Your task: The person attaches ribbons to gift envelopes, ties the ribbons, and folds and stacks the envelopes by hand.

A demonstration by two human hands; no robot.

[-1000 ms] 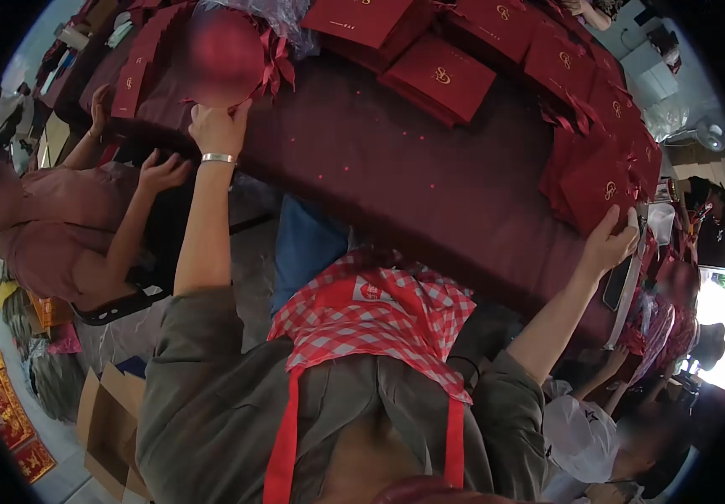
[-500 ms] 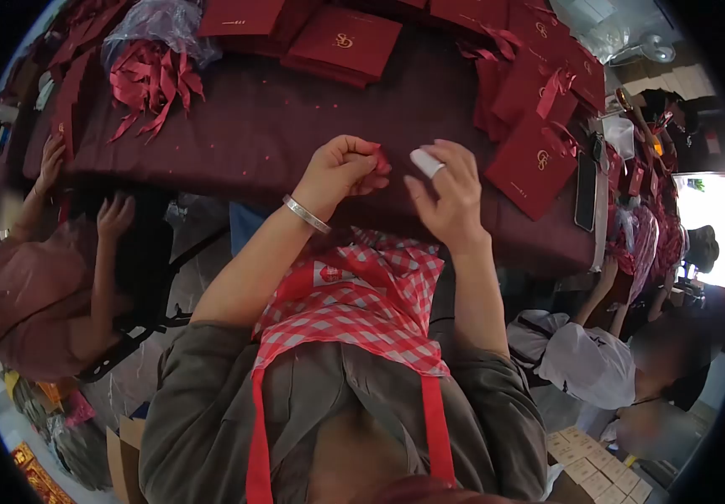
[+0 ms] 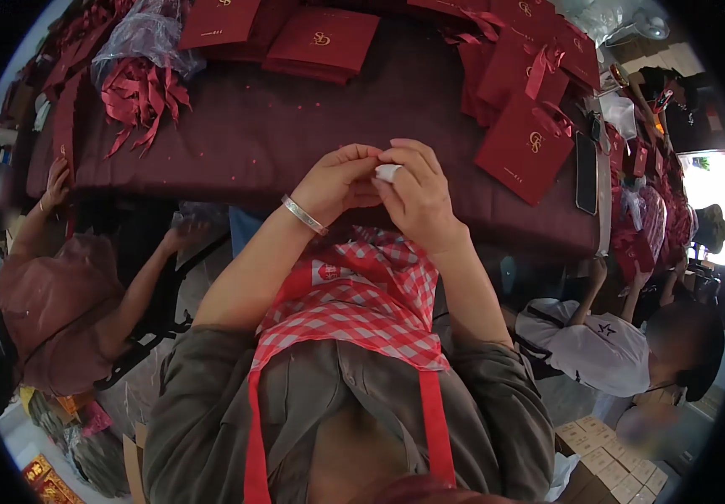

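Observation:
My left hand (image 3: 339,182), with a silver bangle at its wrist, is closed above the front edge of the dark red table (image 3: 236,134). Its fingertips meet those of my right hand (image 3: 417,189), which is closed as well and has a white wrap (image 3: 388,173) on one finger. What lies between the fingertips is too small and hidden to make out. A bunch of red ribbons (image 3: 139,97) spills from a clear plastic bag (image 3: 148,38) at the upper left. Red bags with gold print (image 3: 524,149) lie to the right of my hands.
Stacked red bags (image 3: 322,42) lie along the far side. A phone (image 3: 586,172) rests near the table's right edge. One person (image 3: 68,302) sits at the left, another in white (image 3: 593,344) at the right. Cardboard boxes (image 3: 610,458) stand at the lower right.
My left hand came back from the ribbon bunch and my right hand from the red bags. Over the last half second, my right hand moved left until the fingertips met.

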